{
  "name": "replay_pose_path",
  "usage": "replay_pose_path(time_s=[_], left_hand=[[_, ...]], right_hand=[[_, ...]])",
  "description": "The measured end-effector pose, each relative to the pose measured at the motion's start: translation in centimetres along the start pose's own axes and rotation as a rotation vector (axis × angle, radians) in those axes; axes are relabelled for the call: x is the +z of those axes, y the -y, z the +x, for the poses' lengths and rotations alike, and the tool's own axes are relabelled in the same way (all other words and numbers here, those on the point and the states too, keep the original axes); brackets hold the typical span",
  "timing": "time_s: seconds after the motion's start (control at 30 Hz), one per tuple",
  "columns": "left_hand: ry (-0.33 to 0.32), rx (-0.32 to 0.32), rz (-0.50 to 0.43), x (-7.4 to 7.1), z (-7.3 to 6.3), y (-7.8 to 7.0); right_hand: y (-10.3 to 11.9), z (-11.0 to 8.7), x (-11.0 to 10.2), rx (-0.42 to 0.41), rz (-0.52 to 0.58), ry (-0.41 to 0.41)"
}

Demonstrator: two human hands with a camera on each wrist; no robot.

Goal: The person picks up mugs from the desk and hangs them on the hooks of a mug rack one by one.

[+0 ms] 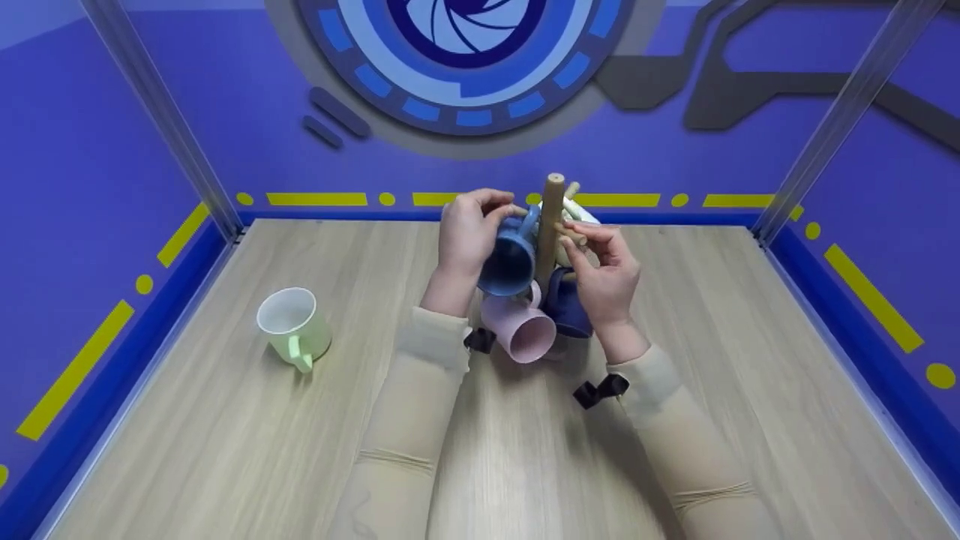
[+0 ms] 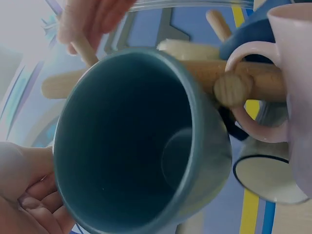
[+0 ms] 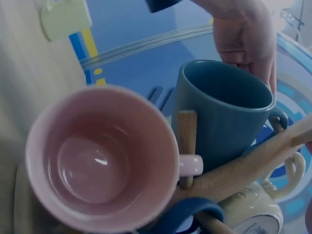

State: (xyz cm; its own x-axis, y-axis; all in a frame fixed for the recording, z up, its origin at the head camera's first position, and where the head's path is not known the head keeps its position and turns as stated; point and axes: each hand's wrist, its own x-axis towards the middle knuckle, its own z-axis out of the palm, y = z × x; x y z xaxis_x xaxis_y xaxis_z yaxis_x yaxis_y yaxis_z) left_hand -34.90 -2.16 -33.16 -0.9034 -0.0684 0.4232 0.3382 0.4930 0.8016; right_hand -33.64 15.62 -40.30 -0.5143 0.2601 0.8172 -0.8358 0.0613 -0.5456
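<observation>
A wooden mug tree (image 1: 552, 232) stands near the back of the table with several mugs on it. My left hand (image 1: 465, 236) pinches the end of an upper peg (image 1: 519, 211), close beside the handle of a teal-blue mug (image 1: 508, 262). That mug hangs tilted, its mouth toward me. On the other side, my right hand (image 1: 609, 281) pinches another upper peg (image 1: 576, 237) between thumb and fingers. Lower down hang a pink mug (image 1: 499, 316) and a dark blue mug (image 1: 568, 311). A cream mug (image 3: 258, 207) is partly hidden behind the post. The left fingertips are hidden in the left wrist view.
A light green mug (image 1: 304, 330) stands upright on the left of the wooden table (image 1: 187, 420). Blue panels (image 1: 420, 172) with yellow marks enclose the back and sides. Metal posts (image 1: 161, 112) rise at the back corners.
</observation>
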Motion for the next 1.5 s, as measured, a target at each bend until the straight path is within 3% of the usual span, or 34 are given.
replay_pose_path(time_s=[0.13, 0.3, 0.57, 0.83, 1.03, 1.2, 1.37, 1.5], left_hand=[[0.027, -0.03, 0.067, 0.3, 0.8, -0.2], [0.072, -0.053, 0.091, 0.7, 1.8, -0.4], [0.131, -0.084, 0.143, 1.1, 3.4, -0.3], [0.142, -0.064, 0.151, 1.0, 3.5, -0.1], [0.105, -0.031, 0.155, 1.1, 3.2, 0.1], [0.022, 0.042, 0.158, 1.1, 2.4, 0.5], [-0.094, 0.133, 0.118, 0.5, 0.4, 1.8], [-0.144, 0.191, 0.075, -0.4, -1.9, 3.3]], right_hand=[[-0.3, 0.2, -0.1, -0.168, -0.051, 0.066], [-0.5, 0.5, 0.0, -0.283, -0.09, 0.123], [-0.3, 0.8, 0.9, -0.32, -0.079, 0.181], [-0.2, 0.8, 0.9, -0.317, -0.123, 0.182], [-0.4, 0.7, 1.0, -0.321, -0.133, 0.186], [-0.3, 0.7, 1.0, -0.318, -0.137, 0.18], [-0.3, 0.7, 1.1, -0.315, -0.144, 0.175], [-0.3, 0.7, 1.1, -0.321, -0.137, 0.17]])
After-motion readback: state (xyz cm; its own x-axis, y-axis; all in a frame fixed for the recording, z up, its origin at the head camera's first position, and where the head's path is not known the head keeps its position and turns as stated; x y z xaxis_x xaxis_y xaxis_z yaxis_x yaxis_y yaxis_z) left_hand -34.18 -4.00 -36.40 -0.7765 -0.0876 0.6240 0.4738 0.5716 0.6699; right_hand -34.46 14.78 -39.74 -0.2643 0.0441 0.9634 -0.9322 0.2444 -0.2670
